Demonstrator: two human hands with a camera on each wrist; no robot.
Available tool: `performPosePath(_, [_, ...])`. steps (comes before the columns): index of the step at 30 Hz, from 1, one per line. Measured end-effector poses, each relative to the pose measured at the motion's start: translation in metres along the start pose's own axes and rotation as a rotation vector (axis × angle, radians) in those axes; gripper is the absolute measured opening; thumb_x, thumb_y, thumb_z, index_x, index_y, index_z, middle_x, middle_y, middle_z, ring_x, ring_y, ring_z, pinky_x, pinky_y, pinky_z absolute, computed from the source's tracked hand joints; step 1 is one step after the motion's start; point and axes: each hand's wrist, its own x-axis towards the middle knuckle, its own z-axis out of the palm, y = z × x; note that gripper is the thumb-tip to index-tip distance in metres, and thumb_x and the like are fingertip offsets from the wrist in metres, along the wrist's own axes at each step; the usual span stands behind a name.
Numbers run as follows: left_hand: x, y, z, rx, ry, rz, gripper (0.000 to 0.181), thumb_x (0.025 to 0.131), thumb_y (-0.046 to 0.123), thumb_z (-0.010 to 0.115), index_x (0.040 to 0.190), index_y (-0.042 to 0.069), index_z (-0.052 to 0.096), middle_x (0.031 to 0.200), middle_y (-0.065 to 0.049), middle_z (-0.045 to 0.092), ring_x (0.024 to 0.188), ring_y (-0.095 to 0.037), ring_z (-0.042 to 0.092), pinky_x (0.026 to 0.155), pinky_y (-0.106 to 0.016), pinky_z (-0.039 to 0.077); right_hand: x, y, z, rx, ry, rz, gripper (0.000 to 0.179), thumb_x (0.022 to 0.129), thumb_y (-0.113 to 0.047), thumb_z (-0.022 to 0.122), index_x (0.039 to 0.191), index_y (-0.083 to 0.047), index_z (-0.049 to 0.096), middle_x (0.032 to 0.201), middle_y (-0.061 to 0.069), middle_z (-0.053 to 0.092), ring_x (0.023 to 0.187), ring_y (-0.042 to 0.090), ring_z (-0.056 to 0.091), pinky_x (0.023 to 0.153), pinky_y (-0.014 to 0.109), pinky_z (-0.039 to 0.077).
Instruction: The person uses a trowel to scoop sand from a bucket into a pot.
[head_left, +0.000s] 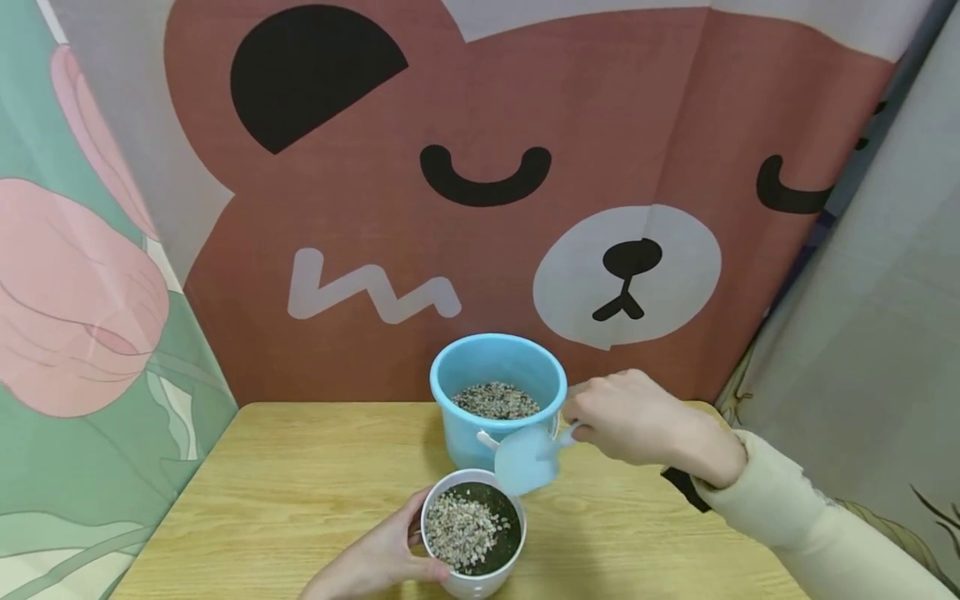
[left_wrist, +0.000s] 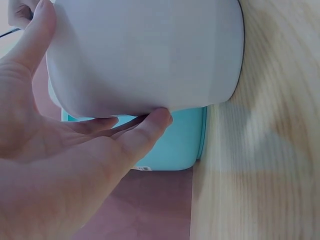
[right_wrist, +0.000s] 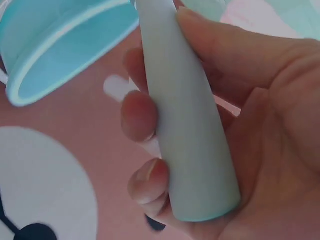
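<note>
grips a pale-blue plastic scoop (head_left: pixel 527 462) with right hand (head_left: pixel 633 418), a nearer round white pot (head_left: pixel 480 587) with left hand (head_left: pixel 384 546).

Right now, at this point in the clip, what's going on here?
A person's left hand grips a round, whitish pot on the wood-grained table. Inside, pale, grainy gravel covers part of the dark soil. The right hand holds a pale-blue scoop by its handle, at the pot's rim. Behind stands a round, light-blue bucket with more gravel inside.
</note>
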Motion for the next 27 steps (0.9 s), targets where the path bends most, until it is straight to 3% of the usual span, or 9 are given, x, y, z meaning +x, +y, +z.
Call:
performPosePath(7, [-0.001,-0.002,0.0,-0.018,-0.019,0.006,0.093,0.08,0.015,0.081,0.152,0.003,0.023,0.146,-0.015,0.039,0.13,-0.027,0.043,0.103,-0.023,0.037,0.0,0.037,-0.003,0.141,0.062,0.138,0.011,0.087,-0.018,0.075,0.083,-0.026,0.07,0.071,-0.017,0.053,0.057,0.003,0.044,0.047,0.025,0.038])
performPosePath(11, [-0.002,-0.001,-0.001,-0.019,-0.026,0.005,0.094,0.081,0.015,0.081,0.153,0.004,0.022,0.147,-0.014,0.039,0.13,-0.029,0.042,0.103,-0.023,0.037,0.009,0.052,0.005,0.169,0.059,0.215,0.007,0.089,-0.017,0.072,0.084,-0.022,0.071,0.068,-0.013,0.054,0.054,0.007,0.045,0.045,0.027,0.037])
performPosePath(16, [-0.001,0.006,-0.003,0.047,0.001,-0.021,0.091,0.085,0.02,0.077,0.154,0.004,0.02,0.147,-0.015,0.04,0.131,-0.032,0.042,0.102,-0.024,0.037,0.022,0.064,0.022,0.183,0.057,0.272,0.006,0.09,-0.019,0.071,0.085,-0.021,0.072,0.069,-0.011,0.056,0.054,0.01,0.046,0.043,0.029,0.036])
performPosePath(23, [0.017,0.026,-0.014,0.212,0.164,-0.092,0.069,0.102,0.036,0.05,0.151,-0.005,0.023,0.142,-0.029,0.042,0.128,-0.042,0.045,0.104,-0.055,0.038,0.041,0.076,0.046,0.178,0.045,0.324,0.004,0.091,-0.017,0.07,0.089,-0.016,0.074,0.077,-0.006,0.061,0.057,0.012,0.05,0.044,0.03,0.038])
performPosePath(27, [0.036,0.032,-0.028,0.27,0.277,-0.144,0.073,0.1,0.051,0.047,0.15,0.0,0.031,0.138,-0.023,0.048,0.122,-0.04,0.051,0.1,-0.055,0.042,0.052,0.077,0.058,0.169,0.014,0.328,0.005,0.092,-0.018,0.069,0.09,-0.015,0.074,0.074,-0.006,0.06,0.057,0.012,0.052,0.045,0.03,0.04])
